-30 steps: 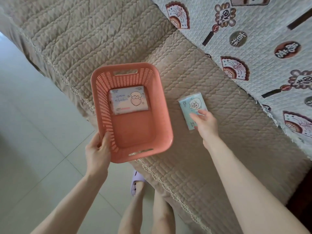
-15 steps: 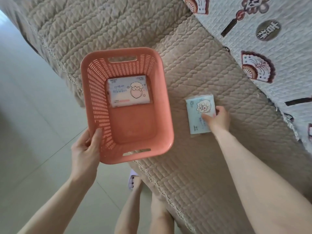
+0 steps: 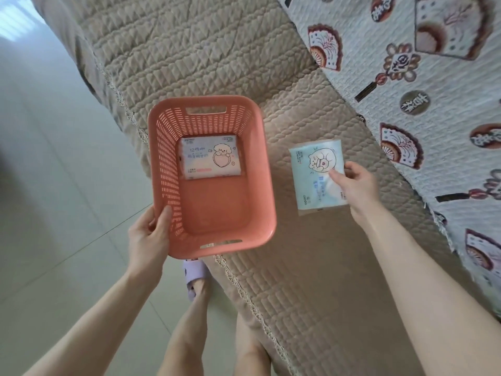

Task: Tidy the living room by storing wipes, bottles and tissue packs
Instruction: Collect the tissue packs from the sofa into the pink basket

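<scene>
A salmon-pink plastic basket rests on the front edge of a beige quilted sofa seat. Inside it, against the far wall, lies a white tissue pack with a puppy drawing. My left hand grips the basket's near-left rim. To the basket's right, a light blue tissue pack with a cartoon animal is pinched at its right edge by my right hand, thumb on top, the pack slightly raised off the seat.
A white cover printed with fans and knots drapes the sofa back at the right. Pale floor tiles fill the left. My legs and a lilac slipper stand below the basket, close to the sofa's fringed edge.
My right hand has closed on the blue tissue pack and lifted its right edge. The basket stays in my left hand; the view has shifted a little.
</scene>
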Demonstrator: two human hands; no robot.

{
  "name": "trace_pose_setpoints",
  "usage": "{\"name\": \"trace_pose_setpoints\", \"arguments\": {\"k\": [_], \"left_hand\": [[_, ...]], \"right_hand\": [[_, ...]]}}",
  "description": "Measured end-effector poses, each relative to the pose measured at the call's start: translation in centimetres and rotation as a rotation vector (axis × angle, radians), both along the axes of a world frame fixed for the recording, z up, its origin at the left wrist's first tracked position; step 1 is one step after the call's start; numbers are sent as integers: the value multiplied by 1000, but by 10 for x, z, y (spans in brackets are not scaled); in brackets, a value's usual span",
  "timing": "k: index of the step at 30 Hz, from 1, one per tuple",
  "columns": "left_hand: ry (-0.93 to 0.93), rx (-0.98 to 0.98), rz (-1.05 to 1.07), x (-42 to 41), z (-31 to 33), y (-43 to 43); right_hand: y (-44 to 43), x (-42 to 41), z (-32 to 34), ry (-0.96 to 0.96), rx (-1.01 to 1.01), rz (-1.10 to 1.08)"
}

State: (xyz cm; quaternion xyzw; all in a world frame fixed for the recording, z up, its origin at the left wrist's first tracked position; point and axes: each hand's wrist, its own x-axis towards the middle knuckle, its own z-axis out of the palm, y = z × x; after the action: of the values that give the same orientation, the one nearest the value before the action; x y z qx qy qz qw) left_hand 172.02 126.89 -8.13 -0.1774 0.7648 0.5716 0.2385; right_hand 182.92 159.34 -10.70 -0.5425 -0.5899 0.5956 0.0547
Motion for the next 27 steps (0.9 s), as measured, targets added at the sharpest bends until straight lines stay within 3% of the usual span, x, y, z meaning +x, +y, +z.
{"name": "trace_pose_setpoints", "arguments": {"k": [6,11,15,23,27], "left_hand": [[-13,29,12,-18,6,-13],[-26,51,10,-47,12,-38],[-52,66,28,-65,17,-59],[-73,73,42,-93,14,-97],[-79,91,75,-110,16,-113]], "right_hand": [[-14,-58,67,133,-35,8],[-78,-120,92,185,-73,104],[-144,-162,85,112,-97,200],[-243,-226,36,-160,73,86],[-282,-261,19,-184,-126,-129]]}}
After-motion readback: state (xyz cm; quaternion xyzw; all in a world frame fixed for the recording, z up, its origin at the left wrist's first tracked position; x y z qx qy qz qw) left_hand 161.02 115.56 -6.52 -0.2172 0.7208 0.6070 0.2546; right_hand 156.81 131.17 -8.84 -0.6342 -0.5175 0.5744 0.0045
